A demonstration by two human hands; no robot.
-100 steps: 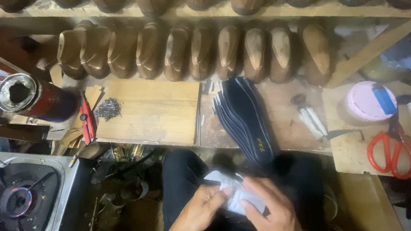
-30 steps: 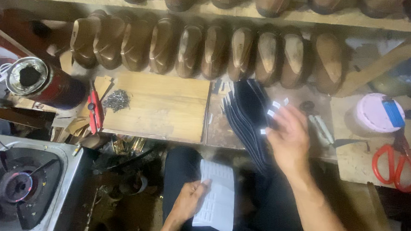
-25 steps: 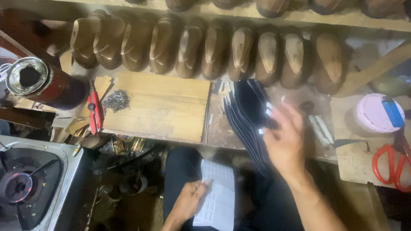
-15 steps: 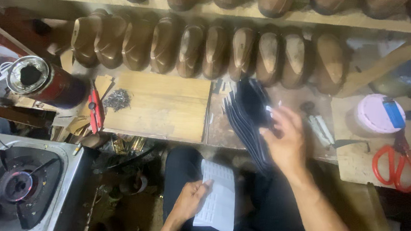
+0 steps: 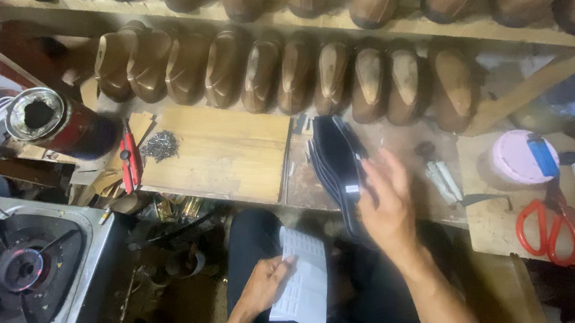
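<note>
Far left, low: gas burner with a faint flame. Above it, on the workbench: open tin can, red pliers, small heap of tacks, pale wooden board. Behind, along the shelf: row of brown shoe lasts.

Centre, below the bench edge: left hand, fingers closed on the left edge of a white sheet, pinning it flat on the lap. Just above and to the right: stack of dark insoles, fanned, lying on the bench and overhanging its front edge.

Right of centre: right hand, fingers extended and loosely spread over the right side of the stack. Blurred; cannot tell whether the fingertips pinch a piece or only rest on it.

Far right: pink tub, red scissors.

Progress, as judged from the layout: one white sheet out and in hand; no dark insole separated from the stack; no dark piece yet on the lap.

Changes: about three seconds back, both hands together on the white sheet at the lap. Now only the left there, the right moved up to the stack. Against half a second back, almost no shift.
</note>
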